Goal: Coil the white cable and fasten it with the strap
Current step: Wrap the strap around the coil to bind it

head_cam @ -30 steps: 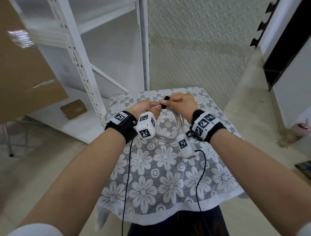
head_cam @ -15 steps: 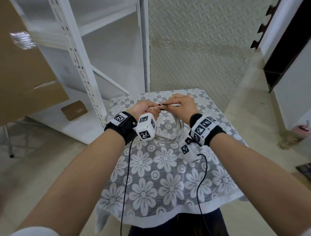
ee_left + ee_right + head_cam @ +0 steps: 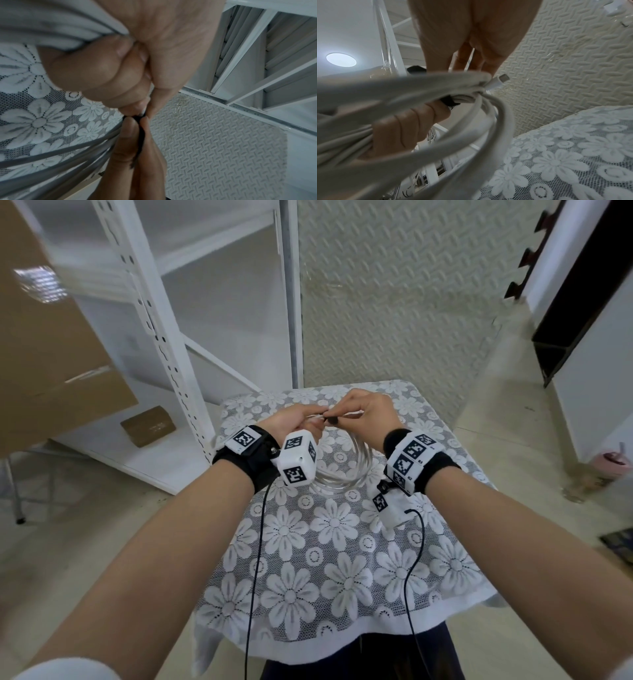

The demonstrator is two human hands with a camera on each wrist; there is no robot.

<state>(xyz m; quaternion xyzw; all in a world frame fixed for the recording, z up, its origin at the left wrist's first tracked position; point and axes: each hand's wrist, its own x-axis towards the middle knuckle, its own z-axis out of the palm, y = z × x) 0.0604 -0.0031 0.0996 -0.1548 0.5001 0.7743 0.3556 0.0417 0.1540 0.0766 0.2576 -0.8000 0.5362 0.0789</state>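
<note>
White cable (image 3: 342,470), coiled: left hand (image 3: 294,422) grip clasps loops; right hand (image 3: 368,414) grip pinches black strap (image 3: 331,418) at bundle top.

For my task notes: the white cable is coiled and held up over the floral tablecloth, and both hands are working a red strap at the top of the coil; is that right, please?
Not quite: the strap is black, not red, as the left wrist view shows. The rest holds: the left hand and right hand work it atop the coiled white cable.
</note>
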